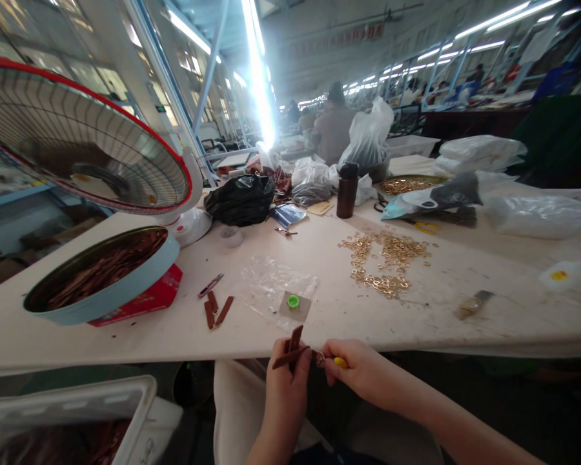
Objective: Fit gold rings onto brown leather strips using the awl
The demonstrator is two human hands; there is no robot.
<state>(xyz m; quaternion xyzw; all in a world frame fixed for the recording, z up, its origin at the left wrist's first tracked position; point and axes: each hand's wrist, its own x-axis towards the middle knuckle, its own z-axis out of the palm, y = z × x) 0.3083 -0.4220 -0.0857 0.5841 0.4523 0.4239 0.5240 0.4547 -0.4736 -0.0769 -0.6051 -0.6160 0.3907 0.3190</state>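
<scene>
Leather strips (pixel 291 352), brown and slim, sit crossed in the left hand (pixel 285 387) just below the desk (pixel 416 316) edge; that grip is closed on them, one strip's long axis running up toward 12 o'clock and the other pointing toward 8 o'clock. The right hand (pixel 361 371), at 3 o'clock from the strips and almost touching them, pinches a yellow-tipped tool (pixel 339 362) (possibly with a small ring at its nose; too blurred to be sure). Farther out, loose strips (pixel 215 310) lie at 10 o'clock, a plastic bag (pixel 275 284) at 12, gold rings (pixel 387 261) at 1. Beyond, a tin of strips (pixel 101 274) and a fan (pixel 77 135).
</scene>
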